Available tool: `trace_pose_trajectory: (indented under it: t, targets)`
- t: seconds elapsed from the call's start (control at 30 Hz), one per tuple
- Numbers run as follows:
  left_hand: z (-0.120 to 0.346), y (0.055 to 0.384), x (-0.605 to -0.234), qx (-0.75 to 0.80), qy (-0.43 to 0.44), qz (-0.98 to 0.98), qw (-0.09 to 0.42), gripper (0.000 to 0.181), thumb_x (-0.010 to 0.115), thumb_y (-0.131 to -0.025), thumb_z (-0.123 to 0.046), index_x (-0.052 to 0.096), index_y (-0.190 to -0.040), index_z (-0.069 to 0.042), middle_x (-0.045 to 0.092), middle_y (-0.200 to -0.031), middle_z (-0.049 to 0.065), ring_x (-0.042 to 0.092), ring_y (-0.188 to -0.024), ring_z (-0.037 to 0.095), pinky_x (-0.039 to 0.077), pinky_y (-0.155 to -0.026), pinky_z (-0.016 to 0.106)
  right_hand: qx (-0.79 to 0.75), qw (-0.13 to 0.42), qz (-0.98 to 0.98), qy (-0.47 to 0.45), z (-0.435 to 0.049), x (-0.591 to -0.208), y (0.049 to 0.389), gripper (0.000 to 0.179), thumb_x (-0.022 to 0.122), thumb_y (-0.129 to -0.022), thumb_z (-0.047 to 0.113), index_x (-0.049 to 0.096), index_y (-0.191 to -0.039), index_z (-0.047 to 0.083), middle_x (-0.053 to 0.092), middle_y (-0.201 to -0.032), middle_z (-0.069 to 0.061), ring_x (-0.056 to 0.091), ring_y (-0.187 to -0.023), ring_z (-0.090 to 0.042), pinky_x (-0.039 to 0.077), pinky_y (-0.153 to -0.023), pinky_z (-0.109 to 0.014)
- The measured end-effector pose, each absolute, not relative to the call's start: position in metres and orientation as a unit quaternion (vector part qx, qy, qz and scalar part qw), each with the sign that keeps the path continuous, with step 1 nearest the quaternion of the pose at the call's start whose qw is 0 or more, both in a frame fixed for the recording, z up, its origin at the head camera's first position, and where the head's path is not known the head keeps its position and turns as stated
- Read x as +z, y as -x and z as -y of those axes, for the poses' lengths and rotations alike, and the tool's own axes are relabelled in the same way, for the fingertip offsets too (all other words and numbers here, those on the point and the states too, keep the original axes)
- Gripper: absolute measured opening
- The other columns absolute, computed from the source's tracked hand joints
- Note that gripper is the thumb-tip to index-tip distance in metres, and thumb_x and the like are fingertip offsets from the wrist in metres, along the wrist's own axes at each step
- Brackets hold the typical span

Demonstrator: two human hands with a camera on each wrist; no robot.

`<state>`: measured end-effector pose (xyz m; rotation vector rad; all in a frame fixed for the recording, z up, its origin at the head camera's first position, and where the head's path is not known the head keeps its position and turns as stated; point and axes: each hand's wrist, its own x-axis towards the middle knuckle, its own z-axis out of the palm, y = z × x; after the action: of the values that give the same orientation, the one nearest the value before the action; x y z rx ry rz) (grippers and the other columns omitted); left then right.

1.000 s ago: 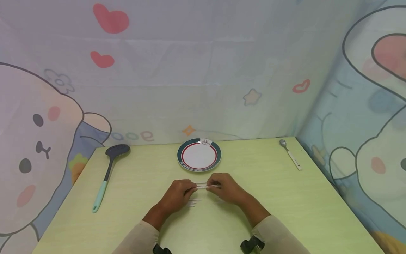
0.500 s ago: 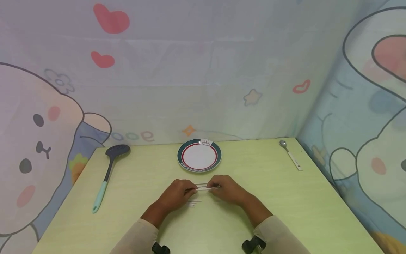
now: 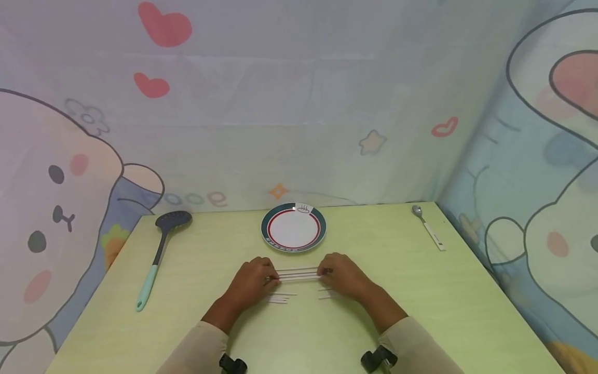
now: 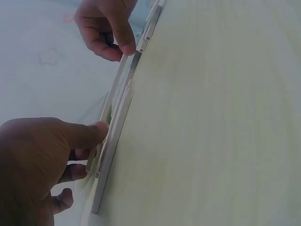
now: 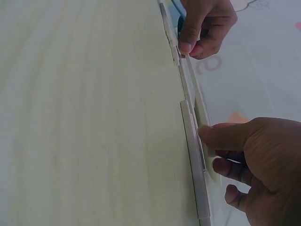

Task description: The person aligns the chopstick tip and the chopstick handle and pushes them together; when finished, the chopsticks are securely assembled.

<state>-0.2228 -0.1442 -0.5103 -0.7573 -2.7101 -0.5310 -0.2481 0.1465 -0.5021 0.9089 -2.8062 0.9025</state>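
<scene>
A person's left hand (image 3: 252,280) and right hand (image 3: 344,276) pinch a slim white stick (image 4: 114,86) between thumb and fingers, one toward each end, just this side of a dark-rimmed plate (image 3: 268,228) on a pale table (image 3: 406,311). The double grip seemingly keeps the stick level and its middle bare; similar sticks (image 4: 113,141) lie in two groups nearer the person, apparently for easy reach. The pinched one looks straight, plain and flat-sided. Thin parallel lines show beside it; whether those are also held cannot be told.
</scene>
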Motion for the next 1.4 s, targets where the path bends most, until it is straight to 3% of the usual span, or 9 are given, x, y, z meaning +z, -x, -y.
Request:
trace_pose_trajectory:
  t: [0.23,0.7,1.07,1.4]
  targets:
    - [0.143,0.224,-0.513,-0.206,0.222,0.946,0.12,0.011,0.09,-0.089,-0.013,0.083,-0.082,-0.017,0.067,-0.097,-0.001,0.06,-0.095,0.02,0.043,-0.081,0.042,0.265,0.039,0.922,-0.279,-0.147,-0.504,0.249,0.013,0.083,-0.089,-0.002,0.081,-0.086,0.01,0.073,-0.086,0.002,0.061,-0.086,-0.013,0.054,-0.08,-0.033]
    - [0.144,0.229,-0.517,-0.231,0.209,0.938,0.152,0.015,0.093,-0.086,-0.013,0.08,-0.078,-0.015,0.065,-0.099,0.0,0.056,-0.097,0.02,0.041,-0.081,0.042,0.275,0.072,0.919,-0.273,-0.146,-0.506,0.252,0.016,0.082,-0.085,-0.005,0.08,-0.081,0.01,0.067,-0.08,0.003,0.061,-0.081,-0.012,0.054,-0.076,-0.032]
    - [0.15,0.221,-0.514,-0.26,0.279,0.917,0.116,0.011,0.093,-0.086,-0.016,0.082,-0.085,-0.02,0.062,-0.103,-0.005,0.053,-0.1,0.015,0.043,-0.088,0.042,0.348,-0.032,0.888,-0.301,-0.157,-0.504,0.249,0.008,0.085,-0.09,0.004,0.083,-0.089,0.012,0.071,-0.087,0.004,0.06,-0.082,-0.004,0.053,-0.077,-0.026]
    - [0.148,0.221,-0.513,-0.238,0.306,0.918,0.084,0.012,0.091,-0.088,-0.012,0.082,-0.081,-0.017,0.066,-0.106,-0.005,0.053,-0.105,0.015,0.045,-0.09,0.042,0.32,-0.043,0.878,-0.353,-0.153,-0.504,0.248,0.006,0.082,-0.091,0.0,0.082,-0.089,0.006,0.068,-0.085,0.001,0.054,-0.08,0.0,0.052,-0.074,-0.023]
